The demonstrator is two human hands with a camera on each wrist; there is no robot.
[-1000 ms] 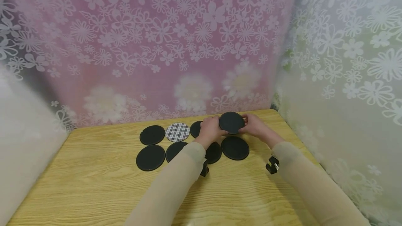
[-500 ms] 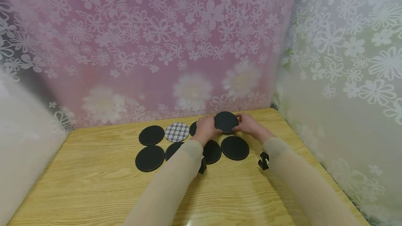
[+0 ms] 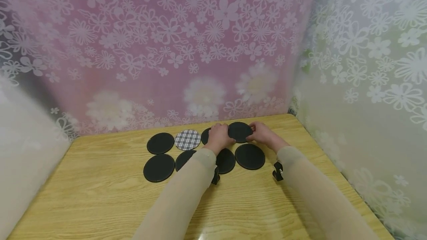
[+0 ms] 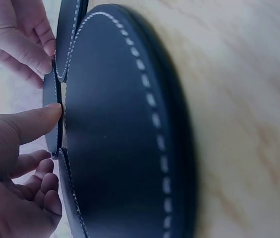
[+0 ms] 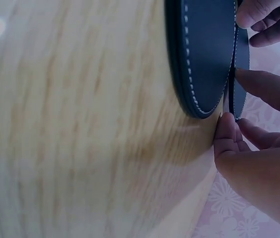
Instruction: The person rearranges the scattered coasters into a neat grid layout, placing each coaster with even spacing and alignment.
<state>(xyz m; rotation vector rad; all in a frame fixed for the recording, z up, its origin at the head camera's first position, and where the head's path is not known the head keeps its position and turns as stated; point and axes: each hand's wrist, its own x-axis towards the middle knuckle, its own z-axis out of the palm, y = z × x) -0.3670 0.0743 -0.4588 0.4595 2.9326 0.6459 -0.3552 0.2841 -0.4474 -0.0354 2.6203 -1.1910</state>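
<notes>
A round black coaster [image 3: 240, 132] lies at the right end of the back row, its edges between my two hands. On its left side, my left hand [image 3: 218, 138] pinches the rim, thumb toward me. My right hand [image 3: 265, 136] pinches the opposite rim; in the right wrist view its thumb and fingers meet the coaster's edge [image 5: 240, 94]. Just in front sits another black coaster [image 3: 250, 156] with white edge stitching, seen large in the left wrist view as a stitched coaster [image 4: 110, 124]. My left hand partly hides a back-row black coaster [image 3: 204, 136].
A plaid white coaster [image 3: 187, 140] and a black coaster [image 3: 160, 143] fill the back row's left. Several black coasters form the front row, one at its left end [image 3: 159, 167]. The wooden table [image 3: 100, 195] meets flowered curtains behind and at the right [image 3: 360, 84].
Both hands have shifted slightly left with the black coaster. It has come down from a raised tilt to lie flatter, close over the table behind the front-row coaster.
</notes>
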